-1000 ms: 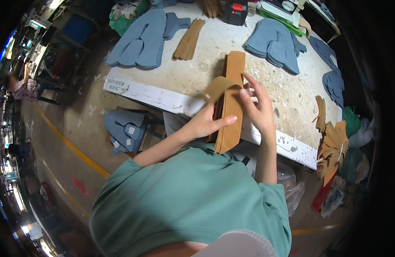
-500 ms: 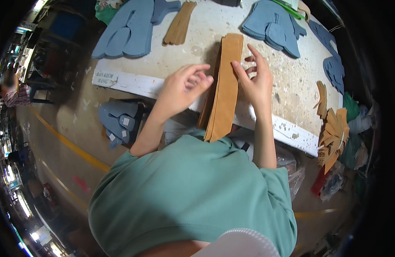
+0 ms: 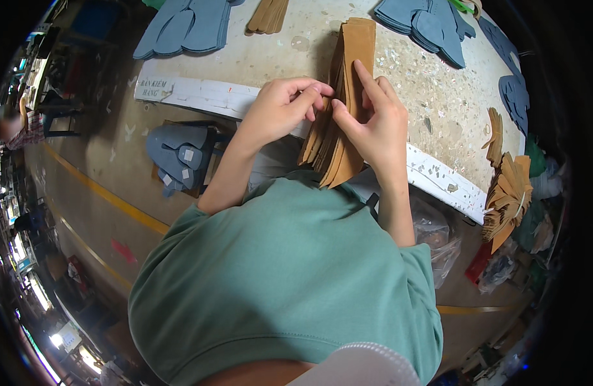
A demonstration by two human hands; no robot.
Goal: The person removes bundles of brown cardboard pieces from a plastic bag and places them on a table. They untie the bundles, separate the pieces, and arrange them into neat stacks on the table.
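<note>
A thick bundle of long brown strips [image 3: 357, 48], leather-like, stands across the table's near edge, its lower end close to my shirt. Its layers are fanned apart along the left side. My left hand [image 3: 285, 110] is at that side, thumb and fingertips pinched together at the layers' edges. My right hand [image 3: 378, 125] grips the bundle from the right: the index finger lies along the top strip, and the thumb reaches over to the parted edges. The other right fingers are curled and partly hidden.
Blue-grey cut pieces [image 3: 187, 29] lie stacked at the far left, with more blue-grey pieces [image 3: 425, 26] at the far right. Brown strips [image 3: 268, 16] lie between them. A fanned brown bundle [image 3: 507, 193] hangs by the right edge. Below the table's left edge are labelled blue-grey pieces [image 3: 174, 154].
The bundle's layers have spread apart on the left. My left fingertips have come to its edge, and my right thumb has moved left across the strips.
</note>
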